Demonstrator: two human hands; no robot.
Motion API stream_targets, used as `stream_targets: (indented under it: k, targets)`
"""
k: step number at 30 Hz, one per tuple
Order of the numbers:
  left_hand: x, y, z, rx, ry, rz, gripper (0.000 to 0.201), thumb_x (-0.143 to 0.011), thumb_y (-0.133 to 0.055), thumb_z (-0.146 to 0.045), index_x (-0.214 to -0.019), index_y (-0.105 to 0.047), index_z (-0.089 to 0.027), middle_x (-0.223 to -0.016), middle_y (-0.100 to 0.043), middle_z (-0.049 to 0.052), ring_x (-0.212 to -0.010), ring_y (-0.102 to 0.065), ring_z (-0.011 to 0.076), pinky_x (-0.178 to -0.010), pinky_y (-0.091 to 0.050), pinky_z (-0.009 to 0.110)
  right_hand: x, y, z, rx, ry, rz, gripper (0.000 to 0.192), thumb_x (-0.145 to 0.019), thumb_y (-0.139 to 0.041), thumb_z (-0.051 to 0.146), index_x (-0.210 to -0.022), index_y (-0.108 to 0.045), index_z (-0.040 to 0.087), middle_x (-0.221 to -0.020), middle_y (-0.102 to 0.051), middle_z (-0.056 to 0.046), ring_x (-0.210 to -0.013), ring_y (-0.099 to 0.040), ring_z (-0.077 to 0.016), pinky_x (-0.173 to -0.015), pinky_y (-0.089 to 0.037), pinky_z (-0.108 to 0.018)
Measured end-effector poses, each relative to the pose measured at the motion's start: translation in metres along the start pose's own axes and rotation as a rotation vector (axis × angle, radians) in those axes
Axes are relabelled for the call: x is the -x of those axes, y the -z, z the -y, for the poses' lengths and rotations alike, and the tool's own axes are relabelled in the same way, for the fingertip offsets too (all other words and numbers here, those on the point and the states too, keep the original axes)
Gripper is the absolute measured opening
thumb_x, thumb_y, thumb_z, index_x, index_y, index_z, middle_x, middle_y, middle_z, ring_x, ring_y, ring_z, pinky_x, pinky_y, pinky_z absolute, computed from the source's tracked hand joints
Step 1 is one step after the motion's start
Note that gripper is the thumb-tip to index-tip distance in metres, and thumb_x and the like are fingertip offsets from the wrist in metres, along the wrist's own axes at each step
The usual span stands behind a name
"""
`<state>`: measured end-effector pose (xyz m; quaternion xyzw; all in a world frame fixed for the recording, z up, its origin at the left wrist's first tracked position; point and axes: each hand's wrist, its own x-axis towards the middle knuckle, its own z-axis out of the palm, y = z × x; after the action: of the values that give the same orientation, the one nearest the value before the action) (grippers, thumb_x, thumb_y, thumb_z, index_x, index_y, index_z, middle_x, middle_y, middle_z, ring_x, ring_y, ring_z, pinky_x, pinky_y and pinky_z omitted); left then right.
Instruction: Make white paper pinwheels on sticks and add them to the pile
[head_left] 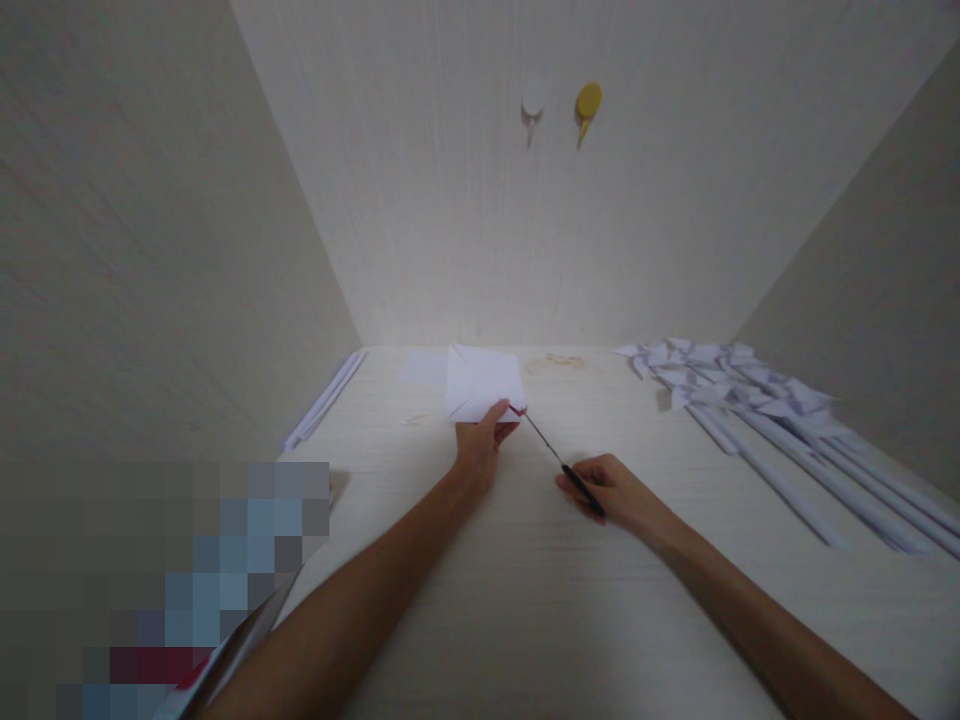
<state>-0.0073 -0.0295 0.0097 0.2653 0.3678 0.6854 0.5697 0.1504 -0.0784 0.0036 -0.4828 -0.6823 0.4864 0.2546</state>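
Observation:
My left hand (480,440) pinches the near edge of a folded white sheet of paper (480,382) and holds it over the pale desk (525,590). My right hand (611,490) grips the dark handles of a pair of scissors (555,455). The thin blades point up and left, and their tips touch the paper's lower right corner beside my left thumb.
Several white paper pinwheels on long rolled paper sticks (757,420) lie in a heap along the right side. A stack of white sheets (326,398) leans along the left wall. Two hooks, white (532,100) and yellow (588,102), hang on the back wall. A blurred patch covers the lower left.

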Motion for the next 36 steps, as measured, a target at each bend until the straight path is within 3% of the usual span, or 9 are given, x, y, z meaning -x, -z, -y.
stream_targets:
  k: [9,11,15,19,24,30,36]
  targets:
    - [-0.001,0.001,-0.001,0.029,0.012,0.002,0.015,-0.057,-0.062,-0.014,-0.071,-0.058,-0.013,-0.064,-0.063,0.000,-0.059,-0.061,0.0116,-0.051,-0.047,0.019,-0.001,0.000,-0.001,-0.023,0.004,0.017,0.038,-0.066,-0.057,0.042,-0.042,-0.039,0.017,-0.033,-0.040,0.006,-0.032,-0.032,-0.0054,-0.035,-0.020,-0.020]
    - [0.001,0.000,-0.001,0.017,0.014,0.032,0.016,-0.056,-0.063,-0.014,-0.071,-0.058,-0.014,-0.065,-0.062,0.000,-0.059,-0.060,0.0108,-0.051,-0.047,0.019,-0.002,-0.002,0.000,-0.096,0.022,-0.070,0.038,-0.065,-0.057,0.042,-0.043,-0.039,0.017,-0.034,-0.040,0.006,-0.033,-0.032,-0.0051,-0.035,-0.021,-0.020]
    - [0.009,-0.002,0.001,-0.093,0.050,0.176,0.020,-0.054,-0.065,-0.015,-0.072,-0.059,-0.015,-0.069,-0.062,-0.001,-0.061,-0.057,0.0102,-0.054,-0.047,0.021,-0.005,-0.007,0.003,-0.340,0.057,-0.362,0.029,-0.065,-0.058,0.040,-0.055,-0.046,0.016,-0.045,-0.048,0.005,-0.035,-0.032,-0.0039,-0.034,-0.021,-0.018]
    - [0.017,-0.003,0.004,-0.319,0.030,0.293,0.024,-0.052,-0.066,-0.016,-0.076,-0.061,-0.014,-0.077,-0.063,0.002,-0.065,-0.057,0.0125,-0.057,-0.047,0.024,-0.008,-0.009,0.003,-0.547,0.111,-0.490,0.024,-0.062,-0.063,0.035,-0.064,-0.048,0.017,-0.056,-0.055,0.004,-0.037,-0.036,-0.0033,-0.033,-0.022,-0.016]
    - [0.020,-0.002,0.004,-0.559,0.004,0.387,0.024,-0.051,-0.068,-0.022,-0.072,-0.062,-0.011,-0.079,-0.065,0.007,-0.071,-0.058,0.0161,-0.067,-0.046,0.028,-0.010,-0.008,0.001,-0.628,0.077,-0.515,0.025,-0.058,-0.066,0.032,-0.062,-0.048,0.017,-0.042,-0.046,0.008,-0.034,-0.037,-0.0036,-0.033,-0.025,-0.016]
    - [0.021,-0.003,0.002,-0.519,-0.094,0.432,0.026,-0.054,-0.066,-0.020,-0.080,-0.063,-0.016,-0.095,-0.063,0.006,-0.086,-0.057,0.0173,-0.080,-0.042,0.030,-0.010,-0.008,0.002,-0.624,0.070,-0.517,0.025,-0.053,-0.069,0.029,-0.060,-0.048,0.016,-0.040,-0.044,0.008,-0.033,-0.035,-0.0032,-0.033,-0.023,-0.016]
    - [0.020,-0.003,0.001,-0.504,-0.060,0.388,0.030,-0.053,-0.067,-0.018,-0.082,-0.062,-0.014,-0.086,-0.065,0.005,-0.075,-0.058,0.0168,-0.068,-0.046,0.028,-0.009,-0.006,0.002,-0.608,0.084,-0.509,0.025,-0.049,-0.071,0.023,-0.060,-0.049,0.016,-0.041,-0.041,0.010,-0.035,-0.033,-0.0024,-0.034,-0.023,-0.016]
